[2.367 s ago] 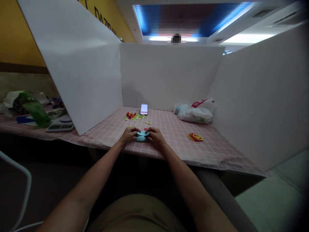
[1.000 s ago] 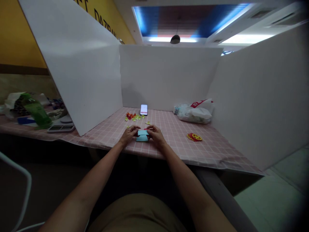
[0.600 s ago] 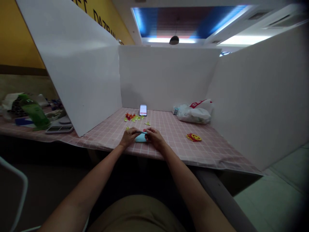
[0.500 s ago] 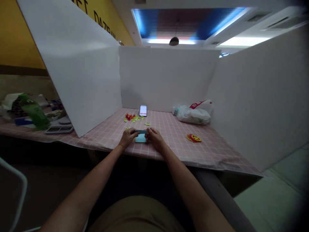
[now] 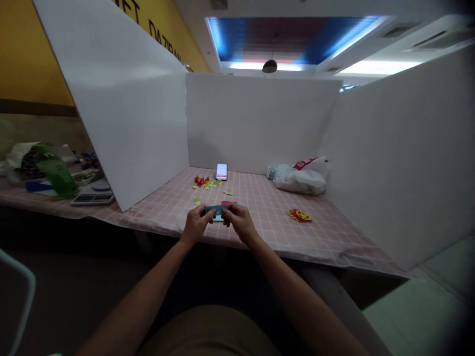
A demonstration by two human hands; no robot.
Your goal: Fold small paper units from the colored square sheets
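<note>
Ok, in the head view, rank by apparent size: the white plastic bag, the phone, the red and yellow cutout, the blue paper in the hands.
1. white plastic bag
2. red and yellow cutout
3. phone and blue paper: too alike, and the paper is partly hidden by fingers.

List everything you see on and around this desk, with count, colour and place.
blue paper: one, light blue, pinched between both hands near the front edge
red piece: one, red, just behind the blue paper
paper shapes: a small pile, orange and yellow-green, by the phone
phone: one, screen lit, against the back panel
plastic bag: one, white with red print, back right
cutout: one, red and yellow, right of the hands
tablecloth: one, pink checked
panels: three, white, around the desk
bottle: one, green, far left
calculator: one, grey, far left
left hand: holds the paper
right hand: holds the paper
</note>
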